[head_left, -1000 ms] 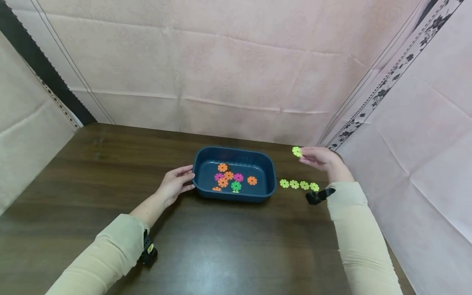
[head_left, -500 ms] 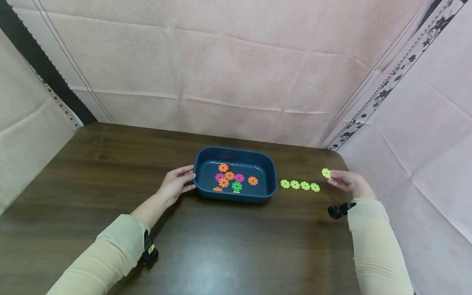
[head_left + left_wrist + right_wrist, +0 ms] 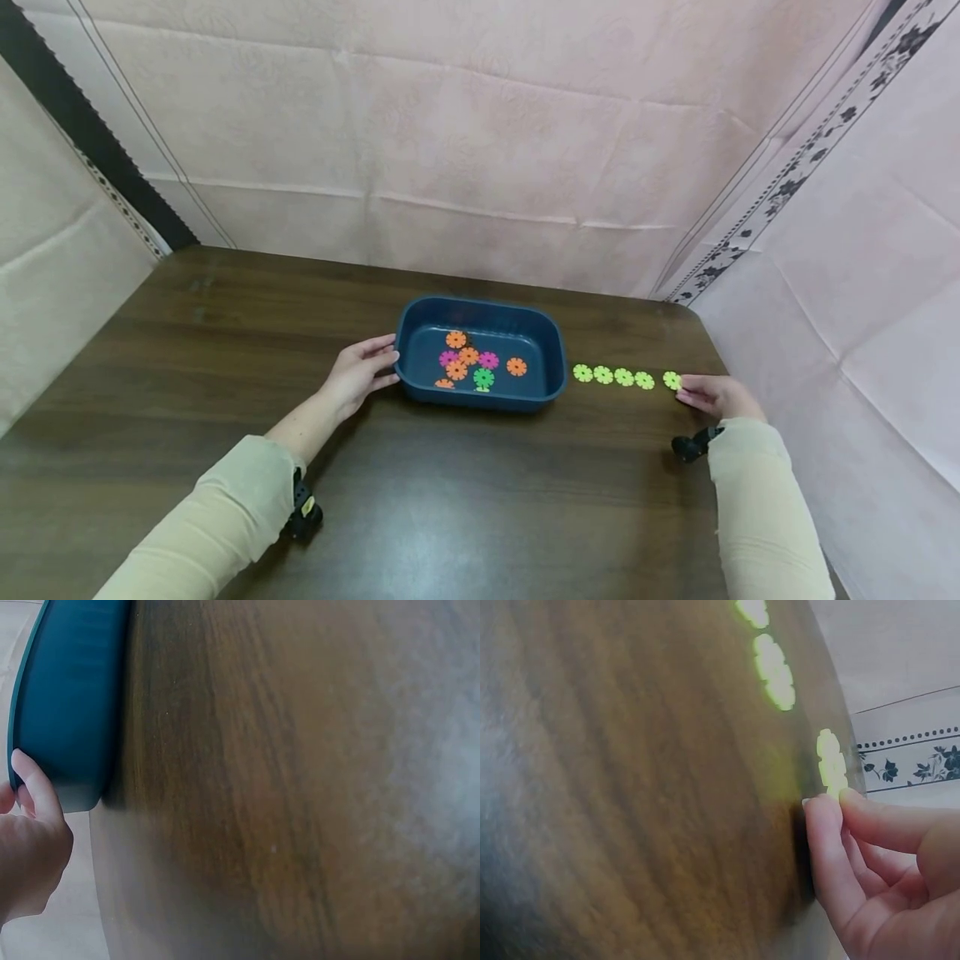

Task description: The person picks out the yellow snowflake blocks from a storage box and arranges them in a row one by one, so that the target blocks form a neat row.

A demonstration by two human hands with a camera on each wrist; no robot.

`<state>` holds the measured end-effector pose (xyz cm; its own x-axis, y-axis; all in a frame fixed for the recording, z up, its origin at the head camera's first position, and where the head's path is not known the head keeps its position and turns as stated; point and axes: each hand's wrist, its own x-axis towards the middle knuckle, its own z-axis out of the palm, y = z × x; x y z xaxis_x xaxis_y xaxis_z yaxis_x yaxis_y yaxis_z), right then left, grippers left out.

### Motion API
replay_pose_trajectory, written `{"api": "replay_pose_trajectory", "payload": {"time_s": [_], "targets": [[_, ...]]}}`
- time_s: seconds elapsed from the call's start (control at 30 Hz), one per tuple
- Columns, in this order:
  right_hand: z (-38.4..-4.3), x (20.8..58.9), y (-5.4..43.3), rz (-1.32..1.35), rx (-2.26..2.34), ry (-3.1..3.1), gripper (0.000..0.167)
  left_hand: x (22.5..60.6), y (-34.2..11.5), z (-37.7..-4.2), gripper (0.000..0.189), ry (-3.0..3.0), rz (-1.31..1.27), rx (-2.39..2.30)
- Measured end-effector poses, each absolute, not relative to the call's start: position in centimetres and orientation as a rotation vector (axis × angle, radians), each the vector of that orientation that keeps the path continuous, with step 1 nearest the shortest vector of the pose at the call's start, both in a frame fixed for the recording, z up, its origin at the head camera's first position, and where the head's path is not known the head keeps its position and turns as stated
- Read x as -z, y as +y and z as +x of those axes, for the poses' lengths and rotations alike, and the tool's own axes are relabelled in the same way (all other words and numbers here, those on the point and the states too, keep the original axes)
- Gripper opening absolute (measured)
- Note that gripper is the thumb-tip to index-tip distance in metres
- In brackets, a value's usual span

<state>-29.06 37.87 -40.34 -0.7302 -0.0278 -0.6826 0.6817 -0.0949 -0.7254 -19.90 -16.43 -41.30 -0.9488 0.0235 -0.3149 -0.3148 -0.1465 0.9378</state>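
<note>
My right hand (image 3: 718, 395) pinches a yellow-green flower-shaped disc (image 3: 672, 381) between thumb and fingertips. In the right wrist view the held disc (image 3: 829, 761) stands edge-on above the fingertips, close over the wood. To its left in the head view, several matching yellow-green discs (image 3: 623, 377) lie in a row on the table. My left hand (image 3: 358, 377) holds the left end of a dark blue plastic tub (image 3: 480, 398), its fingertips at the rim. The left wrist view shows one finger (image 3: 39, 787) against the tub's outer wall. Orange, pink and green discs (image 3: 468, 357) lie inside the tub.
The brown wooden table (image 3: 420, 500) has its rounded far right corner beyond the right hand. Pale cloth (image 3: 480, 150) hangs behind the table and along both sides. A dark camera (image 3: 690, 447) sits on the right wrist, another camera (image 3: 306, 510) on the left.
The right hand has carried its yellow-green disc rightward, then down toward the viewer, to the right end of the row. The left hand and tub have stayed in place.
</note>
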Motion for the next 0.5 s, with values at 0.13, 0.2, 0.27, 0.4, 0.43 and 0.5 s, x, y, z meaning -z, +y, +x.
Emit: {"api": "replay_pose_trajectory", "payload": {"time_s": [0.13, 0.2, 0.27, 0.4, 0.43, 0.5], "targets": [[-29.0, 40.49, 37.73, 0.715, 1.839, 1.765, 0.033, 41.27, -16.4, -19.92, 0.05, 1.884, -0.333, -2.198], [-29.21, 40.69, 37.68, 0.734, 1.813, 1.805, 0.033, 41.28, -16.41, -19.92, 0.05, 1.884, -0.335, -2.196], [-29.41, 40.84, 37.5, 0.755, 1.774, 1.845, 0.035, 41.29, -16.42, -19.94, 0.05, 1.882, -0.335, -2.197], [-29.62, 40.96, 37.19, 0.768, 1.731, 1.896, 0.037, 41.36, -16.43, -19.97, 0.049, 1.886, -0.333, -2.198], [-29.61, 40.95, 37.08, 0.764, 1.724, 1.904, 0.036, 41.39, -16.41, -19.97, 0.049, 1.887, -0.331, -2.199], [-29.61, 40.84, 36.86, 0.751, 1.715, 1.912, 0.034, 41.41, -16.42, -19.97, 0.049, 1.888, -0.327, -2.199]]}}
